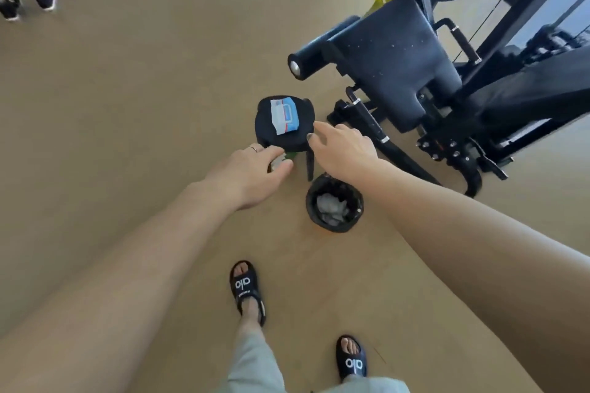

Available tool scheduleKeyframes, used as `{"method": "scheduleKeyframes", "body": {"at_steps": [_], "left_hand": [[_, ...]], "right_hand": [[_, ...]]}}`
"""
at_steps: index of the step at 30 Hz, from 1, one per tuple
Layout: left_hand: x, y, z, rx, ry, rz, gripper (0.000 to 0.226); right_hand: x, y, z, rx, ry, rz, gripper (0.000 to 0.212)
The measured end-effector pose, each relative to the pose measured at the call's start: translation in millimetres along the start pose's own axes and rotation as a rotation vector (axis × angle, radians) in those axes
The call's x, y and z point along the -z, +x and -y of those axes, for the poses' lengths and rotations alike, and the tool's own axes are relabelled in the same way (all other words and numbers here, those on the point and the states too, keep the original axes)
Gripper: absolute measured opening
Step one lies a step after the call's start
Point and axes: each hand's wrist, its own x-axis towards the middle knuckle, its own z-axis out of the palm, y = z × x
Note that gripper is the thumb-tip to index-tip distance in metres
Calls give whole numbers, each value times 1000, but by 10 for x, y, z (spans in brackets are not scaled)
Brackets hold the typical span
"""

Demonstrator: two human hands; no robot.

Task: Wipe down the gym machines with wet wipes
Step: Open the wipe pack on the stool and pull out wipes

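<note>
The gym machine [412,73], black-padded with a yellow frame part behind, stands beyond and to the right of the small black stool [284,124], which serves here as the landmark. A black-lined bin [333,206] sits on the floor just in front of the stool and a little right, already holding crumpled grey wipes. On the stool's seat lies the pack of wet wipes [285,115], white and blue, flat and seemingly closed, though the flap is too small to read.

The right hand [343,148] reaches in over the stool's right edge, fingers straight and spread, gripping nothing, its fingertips near the pack but apart from it. The left hand [255,169] hovers at the stool's near-left edge, with thumb and fingers curled toward something pale and green beneath it; whether it pinches that or merely covers it I cannot tell.

This looks like the restocking step: fetching a fresh wipe between bouts of wiping. The next move likely calls for steadying the pack with one hand and drawing out a single sheet with the other, then turning to the machine's pads.
</note>
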Motion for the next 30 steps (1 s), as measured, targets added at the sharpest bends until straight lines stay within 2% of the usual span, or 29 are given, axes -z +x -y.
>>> {"method": "scheduleKeyframes", "body": {"at_steps": [6,15,24,30], "left_hand": [[555,1049,852,-47,49,97,55],[1059,2469,1171,-158,140,181,51],[850,3938,1350,-178,245,279,54],[434,4892,1598,-282,353,301,56]], "right_hand": [[-314,1126,590,-129,16,15,51],[-597,2477,765,-250,88,-1,48],[-1182,3751,326,-373,179,48,51],[-1798,4361,83,-482,249,43,50]]}}
